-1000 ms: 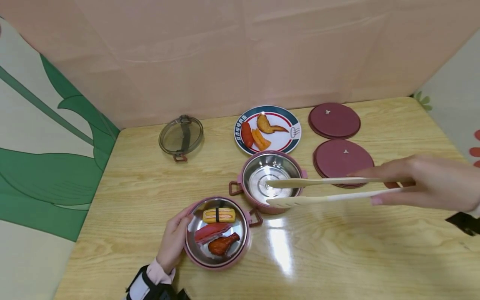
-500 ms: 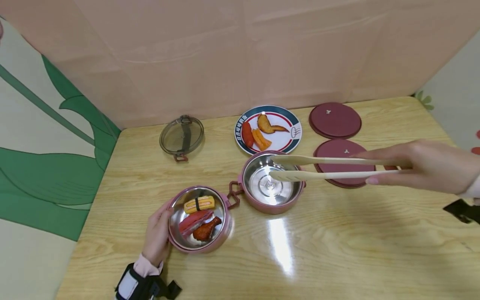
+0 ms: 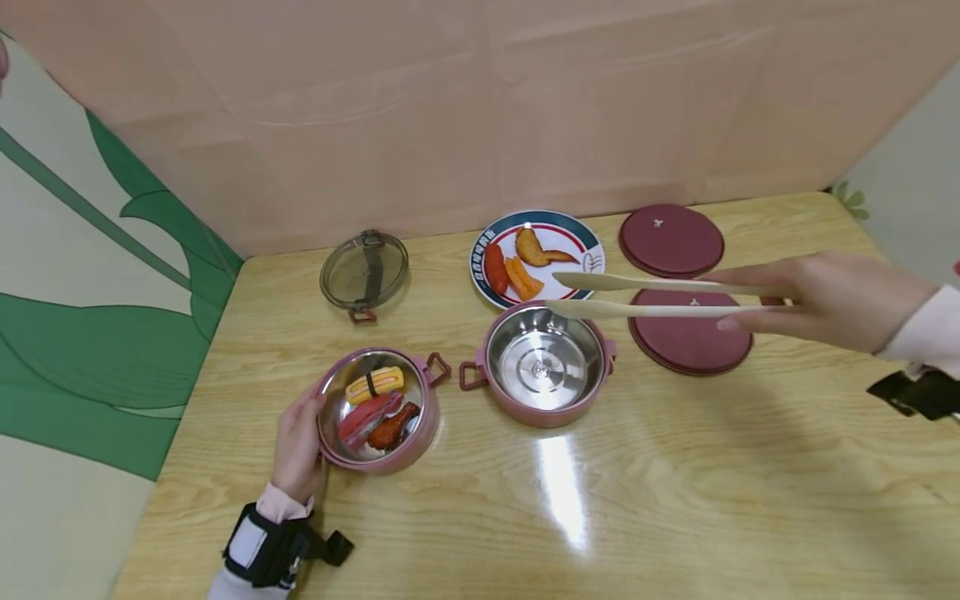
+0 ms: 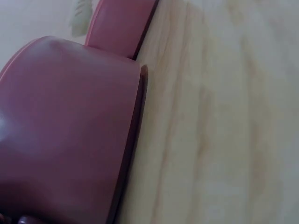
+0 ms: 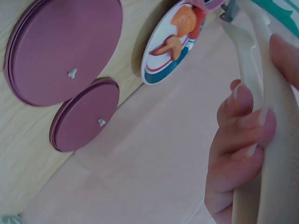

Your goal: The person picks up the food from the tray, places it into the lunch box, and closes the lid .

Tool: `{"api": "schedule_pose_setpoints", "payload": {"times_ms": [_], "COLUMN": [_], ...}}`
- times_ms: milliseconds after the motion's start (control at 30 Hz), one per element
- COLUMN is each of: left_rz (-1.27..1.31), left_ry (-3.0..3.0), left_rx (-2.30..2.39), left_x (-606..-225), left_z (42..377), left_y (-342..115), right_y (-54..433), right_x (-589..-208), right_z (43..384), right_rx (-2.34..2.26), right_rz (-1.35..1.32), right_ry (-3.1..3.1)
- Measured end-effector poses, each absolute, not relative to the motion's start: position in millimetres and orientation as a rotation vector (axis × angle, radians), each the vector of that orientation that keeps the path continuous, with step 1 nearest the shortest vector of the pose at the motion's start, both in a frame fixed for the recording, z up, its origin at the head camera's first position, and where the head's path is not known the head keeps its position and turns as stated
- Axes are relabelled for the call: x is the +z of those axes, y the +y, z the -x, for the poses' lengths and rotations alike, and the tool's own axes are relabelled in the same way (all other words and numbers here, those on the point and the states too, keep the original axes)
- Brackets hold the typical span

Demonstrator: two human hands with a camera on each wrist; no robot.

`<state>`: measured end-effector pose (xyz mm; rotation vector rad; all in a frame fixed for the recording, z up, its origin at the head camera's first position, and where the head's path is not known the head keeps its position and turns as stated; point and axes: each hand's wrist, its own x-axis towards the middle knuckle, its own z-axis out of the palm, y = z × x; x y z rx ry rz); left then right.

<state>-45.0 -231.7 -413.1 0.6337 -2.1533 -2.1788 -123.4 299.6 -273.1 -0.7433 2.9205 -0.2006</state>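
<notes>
My left hand (image 3: 297,440) grips the left side of a pink steel-lined pot (image 3: 429,417) on the table, where the handle on that side is hidden. Inside it lie a toy yellow roll with a dark band (image 3: 374,385), a red-and-pink meat slice (image 3: 369,419) and a drumstick (image 3: 394,427). My right hand (image 3: 832,302) holds wooden tongs (image 3: 660,310), tips apart and nothing between them. The tips overlap the front of the plate (image 3: 485,277) and the back rim of a second, empty pink pot (image 3: 543,417). In the right wrist view, fingers (image 5: 240,156) wrap the tongs.
On the plate are a sausage (image 3: 495,268), an orange piece (image 3: 522,279) and a chicken wing (image 3: 534,248). Two maroon lids (image 3: 671,240) lie at the right back. A see-through lid (image 3: 352,275) rests at the left back. A pink-covered wall (image 3: 465,117) rises behind the table.
My left hand has slid the food-filled pot left and back, away from the second pot. The tongs in my right hand have moved up from over the second pot toward the plate.
</notes>
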Motion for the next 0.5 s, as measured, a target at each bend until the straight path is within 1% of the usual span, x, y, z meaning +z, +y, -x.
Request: {"api": "schedule_pose_setpoints", "payload": {"times_ms": [233, 500], "left_rz": [-0.651, -0.693], "left_ry": [-2.107, -2.045], "left_rx": [-2.194, -2.194], "left_x": [-415.7, -417.3], "left_z": [53.7, 60.8], "left_y": [-237.1, -238.4], "right_y": [294.6, 294.3], "right_x": [-280.5, -291.8], "right_z": [143.1, 164.1], "right_rx": [-0.111, -0.166], "right_rz": [0.699, 0.697], "right_ry": [2.938, 2.94]}}
